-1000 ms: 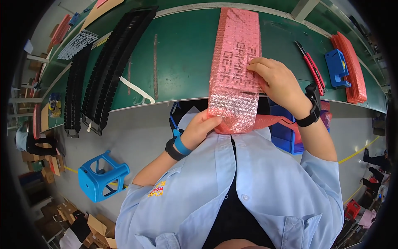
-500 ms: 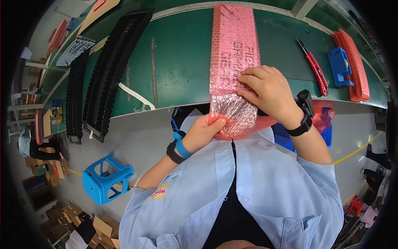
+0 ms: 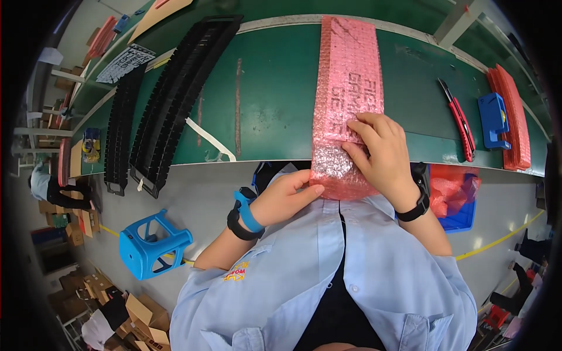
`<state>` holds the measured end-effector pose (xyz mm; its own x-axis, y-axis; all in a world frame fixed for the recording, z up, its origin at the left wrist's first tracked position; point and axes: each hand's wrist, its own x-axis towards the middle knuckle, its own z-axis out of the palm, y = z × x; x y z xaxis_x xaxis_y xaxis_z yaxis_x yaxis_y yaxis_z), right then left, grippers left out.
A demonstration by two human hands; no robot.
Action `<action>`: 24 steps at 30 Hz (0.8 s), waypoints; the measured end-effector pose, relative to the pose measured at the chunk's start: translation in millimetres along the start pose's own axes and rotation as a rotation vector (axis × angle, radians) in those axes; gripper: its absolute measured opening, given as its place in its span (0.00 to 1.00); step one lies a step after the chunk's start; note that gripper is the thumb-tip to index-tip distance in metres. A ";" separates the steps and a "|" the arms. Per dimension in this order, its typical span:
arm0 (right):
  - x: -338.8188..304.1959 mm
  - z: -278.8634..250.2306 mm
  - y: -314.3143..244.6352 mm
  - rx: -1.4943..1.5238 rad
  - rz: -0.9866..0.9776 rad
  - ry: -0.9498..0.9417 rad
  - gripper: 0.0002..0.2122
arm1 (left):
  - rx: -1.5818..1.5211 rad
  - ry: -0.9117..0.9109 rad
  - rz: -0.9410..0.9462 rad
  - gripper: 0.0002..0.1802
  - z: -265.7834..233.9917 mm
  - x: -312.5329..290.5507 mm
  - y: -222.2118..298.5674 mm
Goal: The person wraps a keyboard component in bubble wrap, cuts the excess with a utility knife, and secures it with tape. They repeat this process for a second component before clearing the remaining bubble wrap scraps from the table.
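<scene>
Beneath the spread thumb and fingertips of the right hand (image 3: 387,157) lies the pink bubble-wrap packet (image 3: 351,64); left hand (image 3: 284,199) pinches its near left corner, past the green bench (image 3: 278,88). Judged best: even pressure, film smooth, edges aligned.

Bright light glints off bubble wrap (image 3: 335,162); edges bend strongly.

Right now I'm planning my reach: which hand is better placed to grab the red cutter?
Probably the right hand: the red cutter lies on the table to its right. The left hand is farther, at the left edge of the pink wrap.
</scene>
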<state>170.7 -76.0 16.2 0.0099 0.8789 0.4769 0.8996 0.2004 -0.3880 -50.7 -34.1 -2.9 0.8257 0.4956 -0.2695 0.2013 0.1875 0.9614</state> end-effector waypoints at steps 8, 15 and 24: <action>0.1 4.6 2.5 0.046 -0.007 0.030 0.14 | 0.159 0.132 -0.045 0.14 -19.8 -15.4 35.9; -0.4 7.7 5.5 -0.014 0.004 0.021 0.13 | 0.456 0.639 0.404 0.12 -113.9 -25.3 113.9; 0.1 10.3 -6.3 -0.074 0.004 0.025 0.14 | 1.028 1.656 0.195 0.36 -390.3 18.5 103.7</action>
<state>160.5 -72.7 10.6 0.0240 0.8684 0.4953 0.9294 0.1632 -0.3311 -220.2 325.5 70.3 -0.2318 0.7356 0.6365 0.8680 -0.1390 0.4767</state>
